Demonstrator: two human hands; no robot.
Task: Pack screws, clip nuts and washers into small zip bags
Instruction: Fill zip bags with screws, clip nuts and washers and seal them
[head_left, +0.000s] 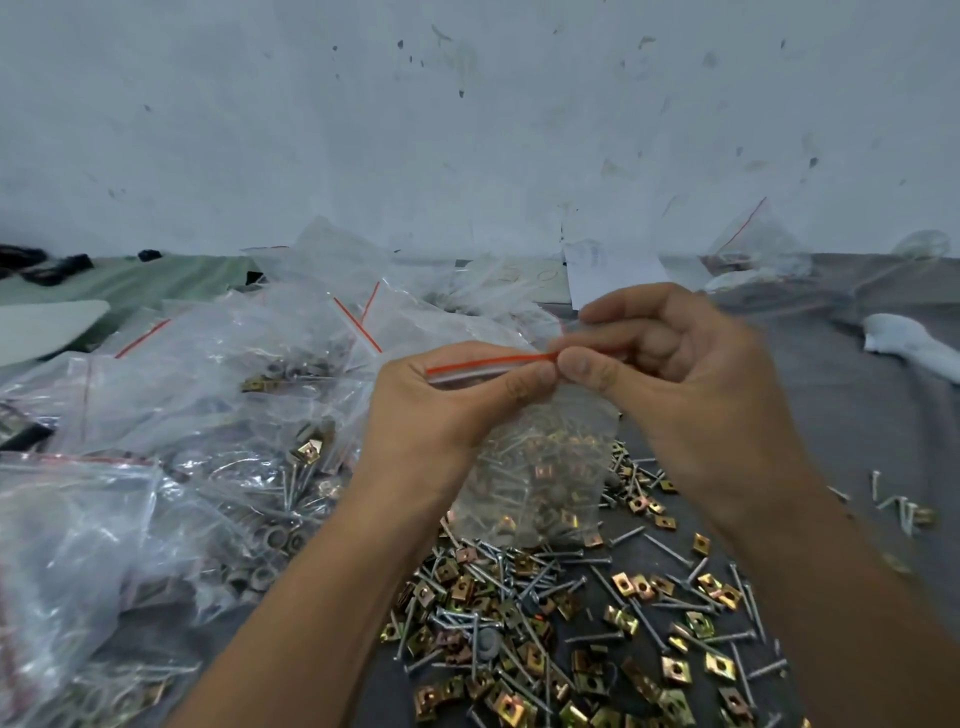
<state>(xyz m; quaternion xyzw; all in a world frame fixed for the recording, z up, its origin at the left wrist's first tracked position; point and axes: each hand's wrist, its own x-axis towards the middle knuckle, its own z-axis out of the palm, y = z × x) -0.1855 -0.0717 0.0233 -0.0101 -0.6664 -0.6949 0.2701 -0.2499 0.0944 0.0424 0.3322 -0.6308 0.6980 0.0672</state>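
Two hands, left hand (447, 400) and right hand (670, 364), pinch the zip bag (540, 467) by its red strip, fingers clamped; strip runs left-right, bag hanging downward above loose screws (519, 582) on the desk (831, 405)

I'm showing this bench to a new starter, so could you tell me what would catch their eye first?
Centre frame, both hands pinch the red strip of a filled zip bag. Below it sprawls a heap of loose screws and gold clip nuts; packed bags pile up left.
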